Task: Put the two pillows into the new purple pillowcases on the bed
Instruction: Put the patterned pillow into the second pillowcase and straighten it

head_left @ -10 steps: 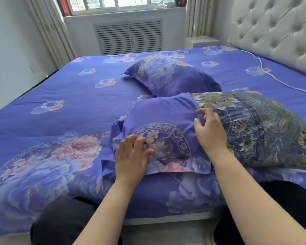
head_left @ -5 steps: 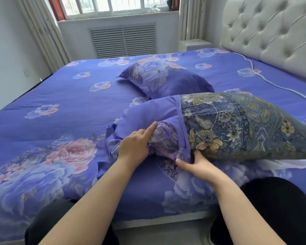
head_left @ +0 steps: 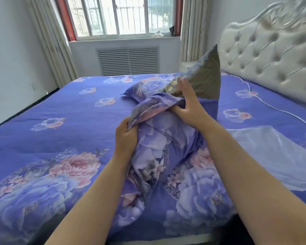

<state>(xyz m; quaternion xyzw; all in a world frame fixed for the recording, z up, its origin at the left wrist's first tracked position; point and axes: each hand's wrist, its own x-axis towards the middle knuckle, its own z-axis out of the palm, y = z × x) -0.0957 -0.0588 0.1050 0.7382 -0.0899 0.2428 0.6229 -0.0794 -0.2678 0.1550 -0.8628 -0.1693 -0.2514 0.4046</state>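
A pillow with a dark paisley cover (head_left: 208,80) stands tilted upright over the bed, its lower part inside a purple floral pillowcase (head_left: 162,144). My left hand (head_left: 126,137) grips the pillowcase's open edge at the left. My right hand (head_left: 188,106) holds the bunched edge at the top with the thumb, while its fingers lie straight against the pillow. A second pillow in a purple floral case (head_left: 143,88) lies behind, partly hidden.
The bed (head_left: 60,121) carries a purple floral sheet. A pale sheet of cloth (head_left: 272,152) lies at the right. A white cable (head_left: 265,101) runs beside the tufted headboard (head_left: 272,55). A window and radiator grille are at the far wall.
The pillow was lying flat on the bed; now it is raised on end, with the pillowcase pulled further over it. My right hand moved from under the pillow to its top edge.
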